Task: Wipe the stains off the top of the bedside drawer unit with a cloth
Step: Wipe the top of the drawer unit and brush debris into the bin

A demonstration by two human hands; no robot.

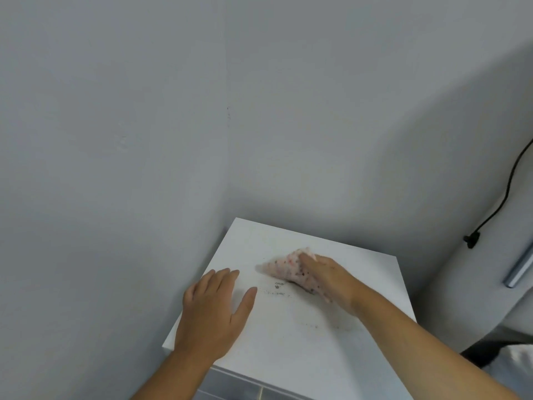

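The white top of the bedside drawer unit (pixel 288 342) stands in a room corner. Dark specks and smears, the stains (pixel 278 287), lie near its middle, with fainter ones toward the front right. My right hand (pixel 328 280) presses a pinkish speckled cloth (pixel 284 268) flat on the top, just behind the specks. My left hand (pixel 215 310) rests palm down on the left part of the top, fingers spread, holding nothing.
Grey walls meet in a corner directly behind the unit. A black cable with a plug (pixel 471 241) hangs on the right wall above a white surface with a metal handle (pixel 519 272). Grey drawer fronts (pixel 239 388) show below the top's front edge.
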